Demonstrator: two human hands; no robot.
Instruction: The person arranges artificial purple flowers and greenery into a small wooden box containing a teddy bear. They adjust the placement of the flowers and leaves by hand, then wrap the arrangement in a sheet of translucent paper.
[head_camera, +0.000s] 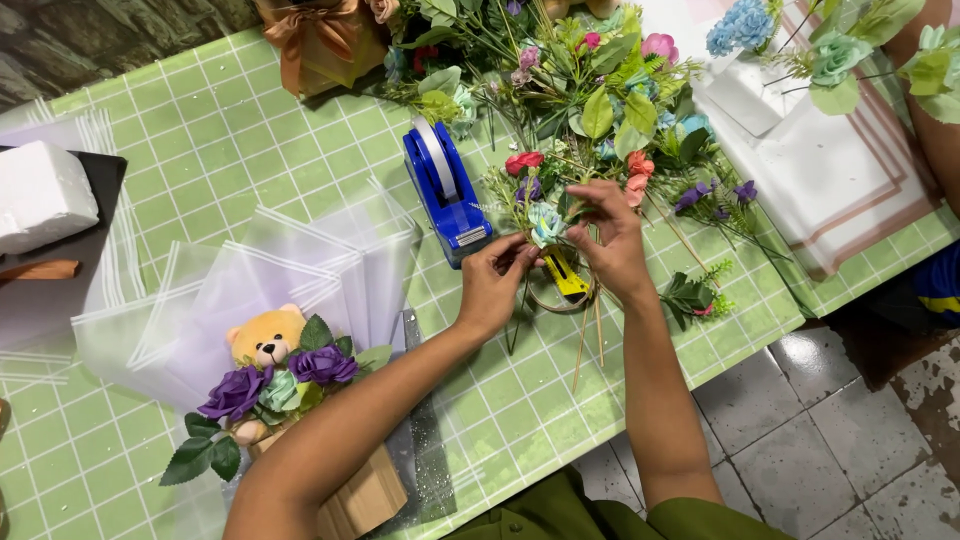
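Flower sprig (545, 222) sits just right of the blue tape dispenser (447, 190), pinched by both hands: left hand (492, 285) fingers closed low on the stems, right hand (615, 240) fingers closed near the heads. Likely light, floppy, petals crush easily; grip stems, not blooms.

A florist's craft table: artificial flowers (600, 90), wrapping sheets (300, 270), tape dispenser (445, 190) on a green gridded mat (200, 150).

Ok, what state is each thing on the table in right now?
left hand: pinching flower stems
right hand: gripping the small flower bunch
tape dispenser: upright, roll loaded
teddy bear bouquet: lying flat, wrapped
foam block: resting on a dark tray
loose flowers: piled, unwrapped
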